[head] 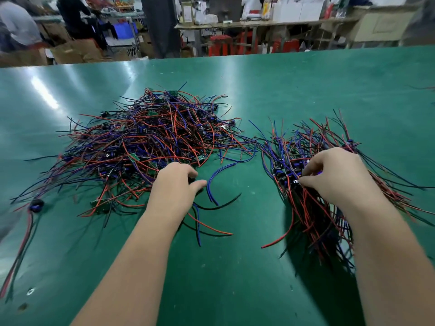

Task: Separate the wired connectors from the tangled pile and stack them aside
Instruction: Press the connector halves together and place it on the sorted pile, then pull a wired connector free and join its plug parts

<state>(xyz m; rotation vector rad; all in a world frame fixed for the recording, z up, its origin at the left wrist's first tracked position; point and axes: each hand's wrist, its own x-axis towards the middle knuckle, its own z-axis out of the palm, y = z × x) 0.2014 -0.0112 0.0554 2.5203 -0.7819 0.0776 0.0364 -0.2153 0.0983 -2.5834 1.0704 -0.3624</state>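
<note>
**Q:** What is closest to the viewer?

**A:** Two bare forearms reach forward over a glossy green table [235,278]. It is scuffed and speckled, with a glare streak at far left.

**Q:** What are the hands doing?

**A:** The left hand [175,182] has its fingers curled and its thumb out, pinching a dark wired connector [192,180] at the near edge of the tangled pile [141,142]. Blue, red and black leads trail from under that hand toward the viewer. The right hand [336,175] has its fingertips curled into the connector heads of the sorted stack [313,208], grasping them.

**Q:** Where do the piles lie?

**A:** The tangled pile of red, blue and black wires, with small green boards showing in it, spreads across the table's left centre. The sorted stack lies to the right, apart from it, its wires fanned away and toward the viewer. A loose connector [35,205] sits alone near the left edge.

**Q:** And the room?

**A:** It is a blurred workshop. Beyond the table are a cluttered workbench [259,24], red stools [220,44], cardboard boxes [75,51], a blue bin [123,30] and a person [18,24] at upper left.
</note>
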